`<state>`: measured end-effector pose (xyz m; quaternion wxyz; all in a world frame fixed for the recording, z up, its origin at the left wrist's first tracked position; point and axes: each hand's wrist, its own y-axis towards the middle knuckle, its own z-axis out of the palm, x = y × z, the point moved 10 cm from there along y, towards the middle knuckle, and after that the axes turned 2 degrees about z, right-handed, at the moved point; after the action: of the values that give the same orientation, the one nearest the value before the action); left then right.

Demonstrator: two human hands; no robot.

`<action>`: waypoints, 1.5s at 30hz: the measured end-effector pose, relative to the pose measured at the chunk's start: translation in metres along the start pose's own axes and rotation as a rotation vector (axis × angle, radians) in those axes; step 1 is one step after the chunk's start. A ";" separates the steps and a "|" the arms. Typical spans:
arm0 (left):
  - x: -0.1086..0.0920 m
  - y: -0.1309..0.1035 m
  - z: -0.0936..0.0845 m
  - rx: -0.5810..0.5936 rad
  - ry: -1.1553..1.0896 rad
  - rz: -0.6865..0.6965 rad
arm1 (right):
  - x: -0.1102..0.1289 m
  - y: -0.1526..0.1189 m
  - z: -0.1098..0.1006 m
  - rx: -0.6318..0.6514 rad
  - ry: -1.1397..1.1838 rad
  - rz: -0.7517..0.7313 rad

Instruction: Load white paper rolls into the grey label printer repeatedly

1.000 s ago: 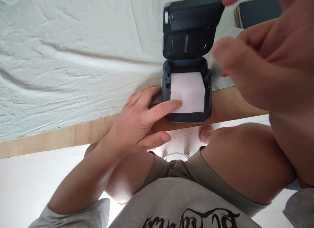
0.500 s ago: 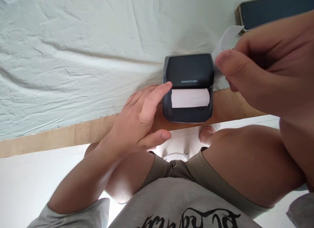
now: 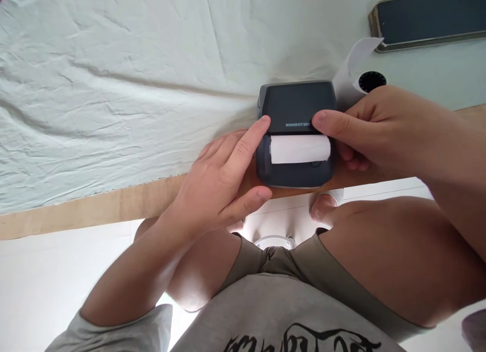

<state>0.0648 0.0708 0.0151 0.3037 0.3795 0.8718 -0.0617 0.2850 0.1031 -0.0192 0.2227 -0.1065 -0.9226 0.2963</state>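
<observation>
Table (image 3: 94, 203), under a pale, creased cloth (image 3: 132, 53), takes most of the view; bare wood shows along the near edge. Clock is centred on the printer, 12 away from the person.

Left hand (image 3: 228, 175) at 8: fingers spread, index tip on the lid's left edge, thumb sticking out free near the front. Right hand (image 3: 379, 124) at 3: thumb flat on the lid's right side, other fingers curled down by the flank. Can't tell if it's pinching the body or just pressing on top.

Phone (image 3: 433, 20) lies at 2, dark screen up, well apart from the printer.

Printer (image 3: 299, 109) sits at the near edge, front half over the bare wood, between both hands. Change: lid was up a second ago with the paper exposed in the bay; now it's down. Left index has gone from paper to lid, right thumb has landed on the lid too. Reads as the closing step done or nearly so; can't see whether it's latched.

Roll (image 3: 347, 86) at 1 to 2, just beside the printer, partly behind the right hand, loose end curling up toward the phone.

Strip (image 3: 299, 149) pokes out under the lid's front edge, toward 6, partly over the button (image 3: 315, 164). Looks fed through, not trapped.
</observation>
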 end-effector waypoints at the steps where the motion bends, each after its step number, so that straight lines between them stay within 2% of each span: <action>1: 0.000 0.000 -0.001 -0.007 -0.002 0.008 | -0.002 0.000 0.001 0.003 0.001 0.028; 6: -0.001 0.000 -0.008 -0.049 -0.036 -0.012 | 0.001 -0.006 0.005 0.033 0.035 0.102; 10: -0.001 0.002 -0.008 -0.071 -0.007 -0.034 | 0.002 -0.010 0.005 -0.005 0.034 0.114; 14: 0.006 0.002 0.001 -0.055 0.055 -0.024 | 0.002 -0.011 0.008 -0.059 0.032 0.033; 18: 0.017 0.000 0.005 -0.038 0.059 -0.071 | 0.005 -0.014 0.010 -0.099 0.005 -0.111; 22: 0.015 0.001 0.007 -0.010 0.138 -0.085 | 0.009 -0.019 0.006 -0.159 -0.046 -0.233; 25: 0.014 0.001 0.006 -0.023 0.189 -0.091 | 0.009 -0.020 0.004 -0.199 -0.070 -0.242; 30: 0.013 0.001 0.005 -0.047 0.194 -0.078 | 0.012 -0.018 0.004 -0.193 -0.076 -0.233; 35: 0.006 -0.003 -0.001 -0.148 0.224 -0.007 | 0.017 -0.016 0.003 -0.188 -0.074 -0.251; 40: -0.005 -0.008 -0.006 -0.249 0.282 0.093 | 0.017 -0.015 0.005 -0.184 -0.059 -0.331; 45: -0.007 -0.009 -0.006 -0.239 0.348 0.087 | 0.015 -0.017 0.002 -0.202 -0.022 -0.415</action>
<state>0.0597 0.0622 0.0235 0.1938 0.3829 0.8950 0.1219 0.2697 0.0930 -0.0054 0.2569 0.0670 -0.9522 0.1512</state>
